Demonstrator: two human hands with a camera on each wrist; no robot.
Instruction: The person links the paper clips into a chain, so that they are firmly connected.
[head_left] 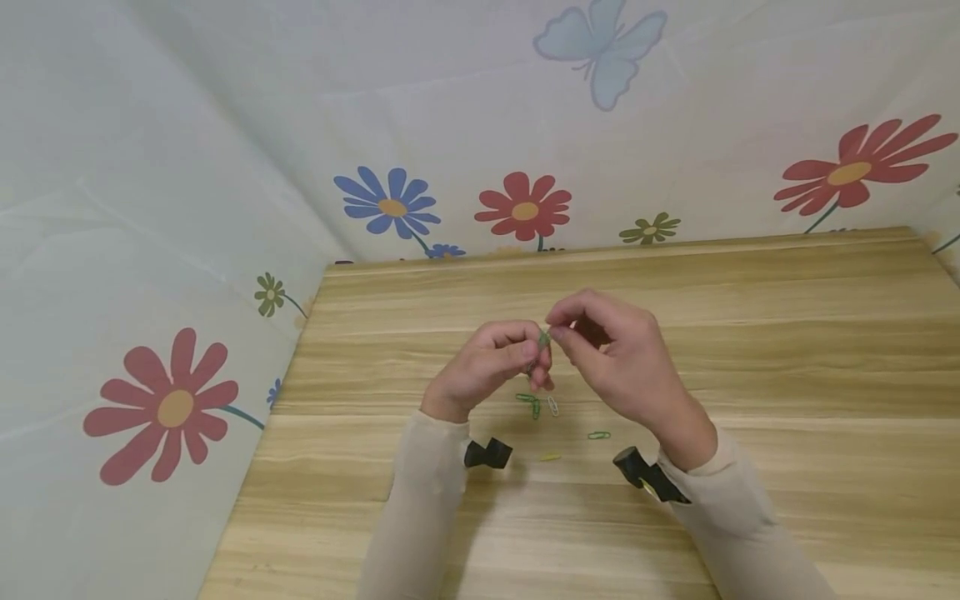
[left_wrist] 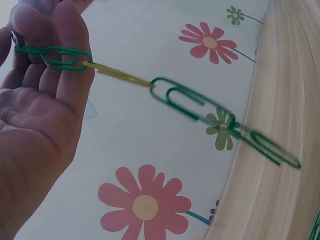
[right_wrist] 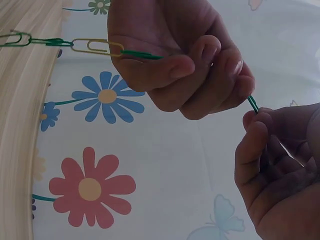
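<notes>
My left hand (head_left: 491,362) holds a chain of linked paper clips. In the left wrist view, a yellow paper clip (left_wrist: 120,75) hangs between green ones, and a green paper clip (left_wrist: 192,100) links to another at the low end. Thumb and fingertips of my right hand (head_left: 626,358) meet close beside the left fingers. The right wrist view shows this right hand (right_wrist: 285,165) pinching the end of a green paper clip (right_wrist: 253,103) that comes out of the left fist (right_wrist: 180,75). Fingers hide how the clips join there.
Below the hands, green paper clips (head_left: 536,409), a white paper clip (head_left: 553,406), another green one (head_left: 598,435) and a yellow one (head_left: 551,457) appear over the wooden table (head_left: 787,333). A flower-printed sheet (head_left: 450,100) stands behind and left. Black devices (head_left: 491,453) sit at both wrists.
</notes>
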